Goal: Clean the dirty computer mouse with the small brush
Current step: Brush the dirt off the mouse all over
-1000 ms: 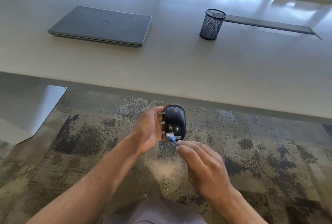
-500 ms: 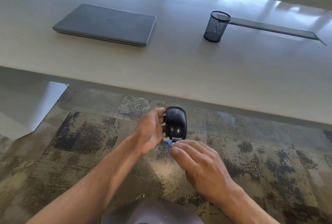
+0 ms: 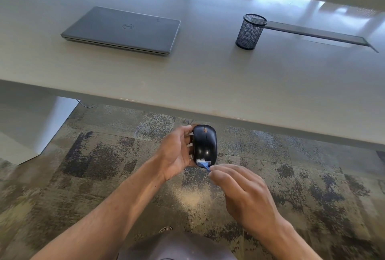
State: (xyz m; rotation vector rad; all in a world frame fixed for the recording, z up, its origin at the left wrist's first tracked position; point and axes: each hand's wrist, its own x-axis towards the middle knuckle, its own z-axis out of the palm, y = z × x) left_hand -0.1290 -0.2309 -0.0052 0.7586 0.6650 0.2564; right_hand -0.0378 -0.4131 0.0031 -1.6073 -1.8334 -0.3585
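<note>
Black shell: the computer mouse point(image 3: 204, 145) is glossy black plastic, held in the air over the carpet, below the near edge of the table and well clear of it.
Right hand: the right hand point(image 3: 242, 193) pinches the blue handle of the small brush point(image 3: 203, 164) at its fingertips; the white bristles touch the rear end of the mouse, the end nearest the person.
Left hand: the left hand point(image 3: 177, 155) grips the mouse from its left side, fingers curled round behind and the top face turned up to the camera.
Handling: I judge the mouse light and rigid, but the shiny shell looks slippery, so the flanks are the place to hold it, leaving the top and the wheel seam free for the bristles.
Brush feel: the brush looks tiny and light, with soft bristles; a fingertip pinch low on the handle should give enough control.
Floor: a pale dusty patch point(image 3: 192, 198) lies on the mottled carpet point(image 3: 100, 155) beneath the hands.
Table: the pale table point(image 3: 208, 84) spans the view beyond.
Far left: a closed grey laptop point(image 3: 123, 29) lies flat.
Far right: a black mesh pen cup point(image 3: 251, 31) stands upright, just beside a long flat strip point(image 3: 316, 33).
</note>
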